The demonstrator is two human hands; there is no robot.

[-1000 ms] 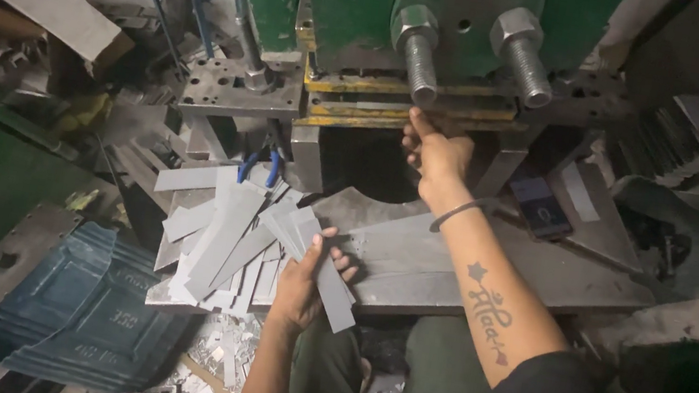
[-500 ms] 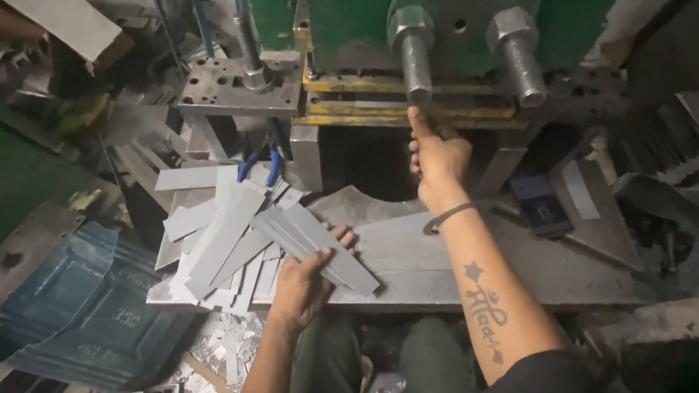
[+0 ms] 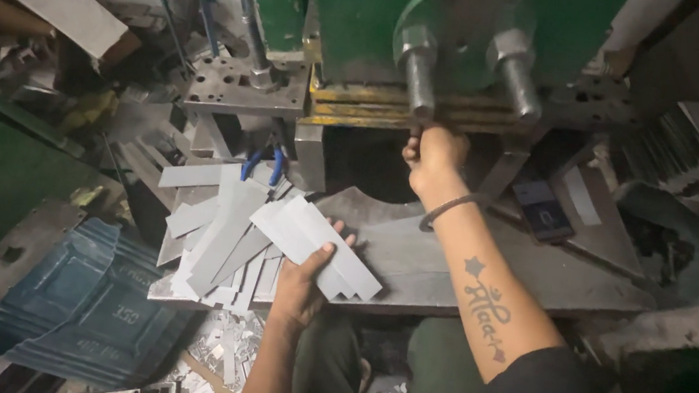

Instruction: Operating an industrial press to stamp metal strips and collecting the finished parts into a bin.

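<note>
Left hand [image 3: 304, 274] gripping a small stack of grey metal strips [image 3: 318, 246] beside the loose strip pile [image 3: 217, 236] on the table [image 3: 487, 270]; right hand [image 3: 433, 155] reaching under the green press [image 3: 453, 17].

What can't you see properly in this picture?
- Head view: the right hand reaches into the dark gap of the green press; what its fingertips touch is hidden.
- The lower grey metal strips are covered by others.
- The left hand covers part of the strips it holds.
</note>
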